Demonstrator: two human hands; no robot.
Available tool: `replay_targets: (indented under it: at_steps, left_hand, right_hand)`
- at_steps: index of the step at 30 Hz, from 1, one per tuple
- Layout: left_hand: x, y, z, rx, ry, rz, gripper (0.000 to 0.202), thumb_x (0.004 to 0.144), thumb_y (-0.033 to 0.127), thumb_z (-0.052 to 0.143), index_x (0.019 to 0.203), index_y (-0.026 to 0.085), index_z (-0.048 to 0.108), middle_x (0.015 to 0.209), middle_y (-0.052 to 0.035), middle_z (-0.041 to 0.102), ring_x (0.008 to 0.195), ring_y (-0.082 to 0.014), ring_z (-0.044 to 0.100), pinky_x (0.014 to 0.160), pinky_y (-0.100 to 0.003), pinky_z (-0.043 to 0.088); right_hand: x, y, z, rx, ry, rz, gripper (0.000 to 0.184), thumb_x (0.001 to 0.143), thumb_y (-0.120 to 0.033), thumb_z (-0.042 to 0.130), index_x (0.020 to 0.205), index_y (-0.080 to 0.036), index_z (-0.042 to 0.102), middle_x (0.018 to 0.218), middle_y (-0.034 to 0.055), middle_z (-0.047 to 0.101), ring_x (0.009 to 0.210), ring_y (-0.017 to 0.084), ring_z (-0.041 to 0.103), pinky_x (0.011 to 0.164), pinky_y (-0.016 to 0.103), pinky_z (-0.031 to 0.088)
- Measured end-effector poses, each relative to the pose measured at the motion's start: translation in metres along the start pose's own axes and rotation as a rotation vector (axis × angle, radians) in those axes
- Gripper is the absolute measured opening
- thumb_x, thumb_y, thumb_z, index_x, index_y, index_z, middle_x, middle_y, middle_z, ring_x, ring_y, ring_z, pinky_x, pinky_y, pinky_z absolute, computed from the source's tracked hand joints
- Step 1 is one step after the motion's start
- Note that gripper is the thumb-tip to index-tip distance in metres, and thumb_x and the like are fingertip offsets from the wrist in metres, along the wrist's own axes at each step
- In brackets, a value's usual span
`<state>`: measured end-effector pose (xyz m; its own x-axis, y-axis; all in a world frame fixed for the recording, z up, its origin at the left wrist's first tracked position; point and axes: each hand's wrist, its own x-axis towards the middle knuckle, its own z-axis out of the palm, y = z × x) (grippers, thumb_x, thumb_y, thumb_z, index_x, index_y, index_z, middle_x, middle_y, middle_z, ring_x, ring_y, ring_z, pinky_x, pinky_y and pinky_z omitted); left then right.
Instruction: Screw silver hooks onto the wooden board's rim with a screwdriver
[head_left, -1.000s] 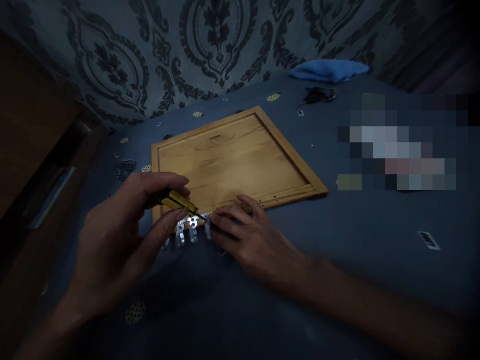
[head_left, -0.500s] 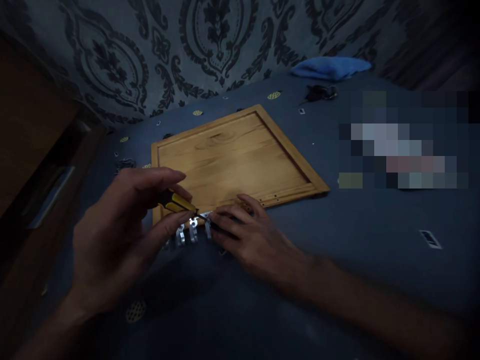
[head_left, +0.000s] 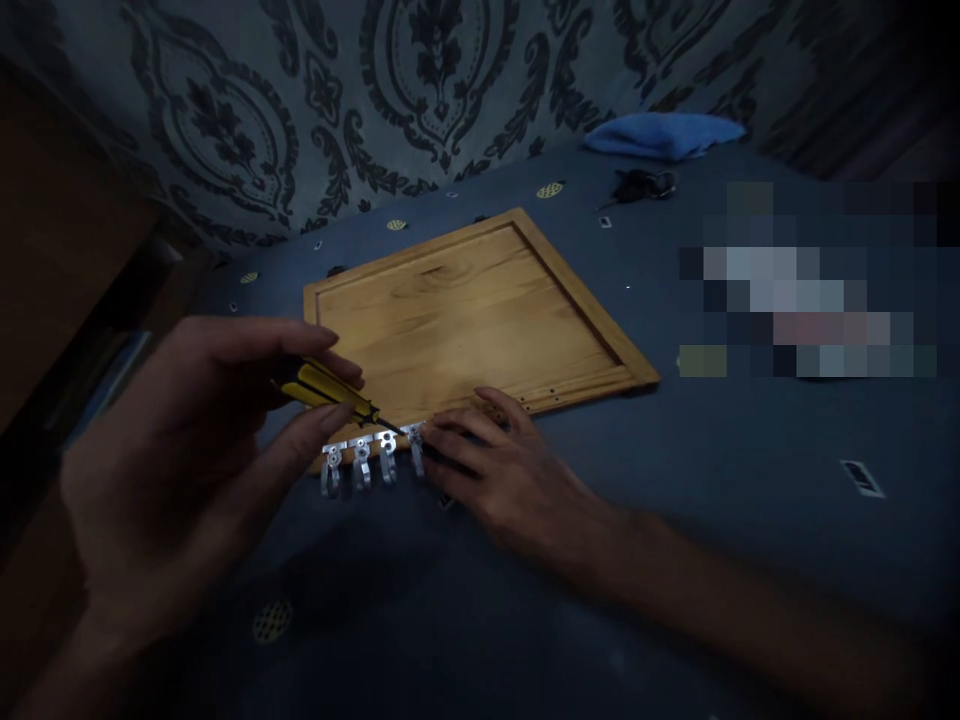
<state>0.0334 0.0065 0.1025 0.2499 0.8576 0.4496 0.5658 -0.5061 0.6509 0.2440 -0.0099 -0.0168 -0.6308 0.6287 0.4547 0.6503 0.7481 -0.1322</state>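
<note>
My left hand [head_left: 187, 460] is closed round the yellow and black handle of a screwdriver [head_left: 330, 388]. The tip of its shaft meets the rightmost of several silver metal hooks [head_left: 362, 460] along the near edge of a framed wooden panel [head_left: 465, 310]. Fingertips of my right hand [head_left: 495, 460] press against that rightmost hook and rest over the panel's near edge. Small dark holes show in the frame to the right of my fingers. The panel lies flat on a dark blue patterned cloth [head_left: 720, 560].
A blue cloth [head_left: 664, 136] lies at the back right by the patterned wall [head_left: 442, 80], with a small black object [head_left: 641, 187] in front of it. A blurred-out patch covers the right side. Dark wooden furniture [head_left: 67, 240] stands at the left.
My left hand has drawn back to the left and tilted, with the screwdriver still in it, so more of the handle and the left hooks show. My right hand has stayed in place.
</note>
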Motion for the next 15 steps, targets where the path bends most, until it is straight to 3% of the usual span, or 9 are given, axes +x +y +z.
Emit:
replay_targets:
  at_steps: [4,15]
  left_hand:
    - [-0.0002,0.0024,0.0077,0.007,-0.019,0.099,0.031,0.085,0.015,0.075,0.112,0.03,0.07,0.102,0.0026,0.072,0.094,-0.0197,0.074,0.087,-0.031,0.066]
    - [-0.0012,-0.0028,0.0106,0.077,-0.087,0.146,0.029,0.09,0.021,0.07,0.116,0.033,0.066,0.102,0.0021,0.073,0.092,-0.021,0.074,0.083,-0.035,0.066]
  right_hand:
    - [0.0009,-0.0005,0.0013,0.027,0.015,0.002,0.019,0.101,-0.019,0.056,0.11,-0.019,0.073,0.118,0.0056,0.076,0.114,0.026,0.06,0.109,0.058,0.038]
    - [0.0007,-0.0019,0.0006,0.02,-0.005,0.018,0.021,0.103,-0.02,0.054,0.11,-0.021,0.073,0.119,0.0048,0.076,0.116,0.025,0.059,0.112,0.057,0.035]
